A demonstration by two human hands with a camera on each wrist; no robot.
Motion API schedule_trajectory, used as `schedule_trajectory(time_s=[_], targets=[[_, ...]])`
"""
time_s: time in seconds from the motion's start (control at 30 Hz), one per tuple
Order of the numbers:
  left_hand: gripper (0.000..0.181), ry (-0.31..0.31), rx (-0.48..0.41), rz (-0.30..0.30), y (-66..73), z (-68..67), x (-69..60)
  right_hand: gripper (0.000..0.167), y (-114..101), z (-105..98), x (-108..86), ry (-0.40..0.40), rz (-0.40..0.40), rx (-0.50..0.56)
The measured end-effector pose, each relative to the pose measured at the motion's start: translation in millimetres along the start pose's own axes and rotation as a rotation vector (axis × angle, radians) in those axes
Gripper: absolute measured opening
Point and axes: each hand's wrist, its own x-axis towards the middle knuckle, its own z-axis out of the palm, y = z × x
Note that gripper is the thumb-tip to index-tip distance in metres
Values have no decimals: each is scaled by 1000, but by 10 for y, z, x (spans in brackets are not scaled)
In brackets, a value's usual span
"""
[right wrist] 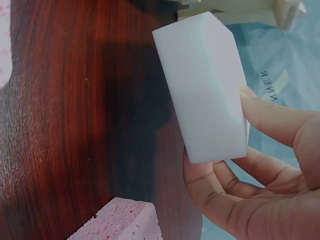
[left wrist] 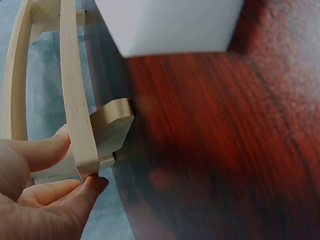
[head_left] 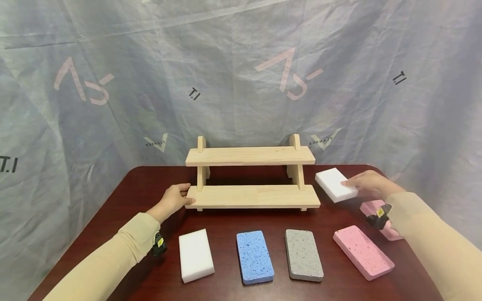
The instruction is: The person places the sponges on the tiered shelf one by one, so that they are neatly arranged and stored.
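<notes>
A two-tier wooden shelf (head_left: 252,196) stands at the back of the table. My left hand (head_left: 174,201) grips the left end of its lower board, thumb on one face and fingers beneath, as the left wrist view shows. To the right of the shelf, my right hand (head_left: 370,184) pinches a white sponge block (head_left: 334,184) between thumb and fingers. In the right wrist view the white block (right wrist: 200,90) is held above the dark tabletop, apart from the shelf.
Along the front lie another white sponge block (head_left: 196,255), a blue sponge (head_left: 255,257), a grey sponge (head_left: 303,255) and a pink sponge (head_left: 363,252). A second pink sponge (head_left: 370,206) is partly hidden under my right wrist. Behind the dark red table (head_left: 158,177) hangs a grey printed cloth (head_left: 233,75).
</notes>
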Motion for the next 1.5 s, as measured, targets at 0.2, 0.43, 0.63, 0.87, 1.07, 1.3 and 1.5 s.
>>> schedule_trajectory(time_s=[0.2, 0.43, 0.63, 0.87, 1.07, 1.3, 1.5], targets=[[65, 5, 16, -7, -4, 12, -1, 59, -22, 12, -25, 10, -25, 11], [64, 7, 13, -16, 9, 42, 0, 34, -62, -13, -114, 7, -46, 75], [65, -4, 8, -30, 13, 54, -3, 11, -126, -67, -219, 25, -37, 18], [66, -6, 6, -41, 0, 47, 8, 8, -203, -114, -298, 5, -10, 21], [67, -11, 21, -39, -9, 44, -1, 12, -225, -122, -299, -17, -22, 78], [66, -4, -9, -53, -22, 6, -8, 19, -311, -94, -330, -20, -43, 109], [65, -9, -8, -60, -4, -9, -10, 19, -422, -81, -378, -27, -27, 184]])
